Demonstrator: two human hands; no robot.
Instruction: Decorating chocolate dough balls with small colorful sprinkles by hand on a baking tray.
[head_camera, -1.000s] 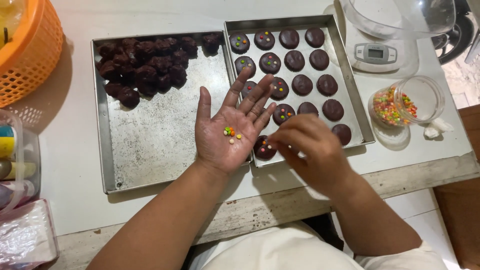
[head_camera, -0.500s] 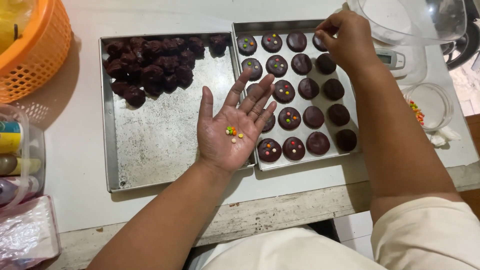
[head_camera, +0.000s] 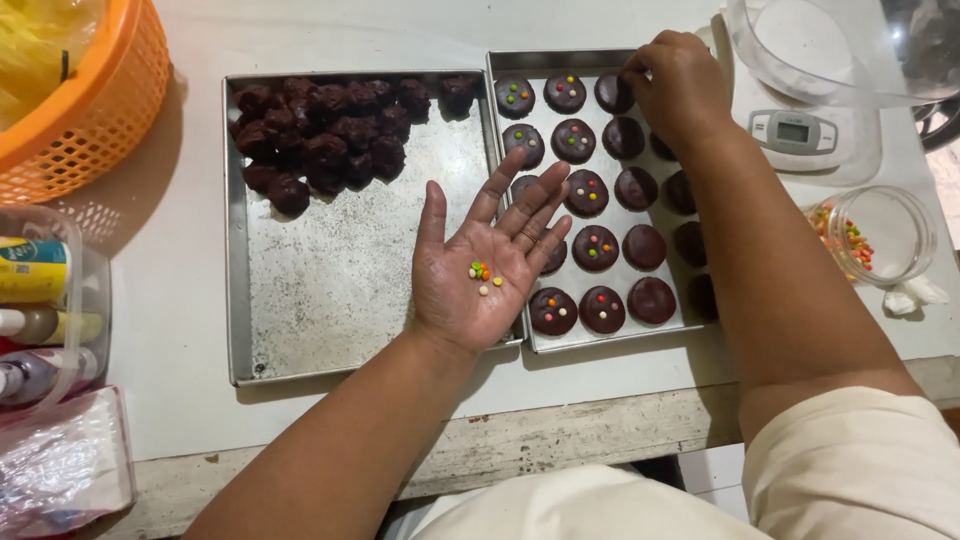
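- My left hand (head_camera: 487, 268) flat, palm up, w/ a few coloured candy bits (head_camera: 484, 274) on it, over the tray seam.
- My right hand (head_camera: 676, 82) fingers pinched at a chocolate disc (head_camera: 613, 92), top of right tray (head_camera: 610, 338); can't tell if gripping.

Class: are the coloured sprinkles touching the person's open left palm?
Touching. The head view shows the coloured sprinkles resting directly on the upturned left hand.

Left tray (head_camera: 340, 300): dull scuffed metal, matt grey. Right tray (head_camera: 600, 58): same metal. Flat chocolate discs (head_camera: 652, 298): smooth, slight sheen. Chocolate lumps (head_camera: 325, 125), 11 o'clock: rough, matt. Basket (head_camera: 95, 110): orange plastic mesh. Jar (head_camera: 885, 232), 3 o'clock: clear, glossy. Table edge (head_camera: 560, 440): worn, chipped paint.
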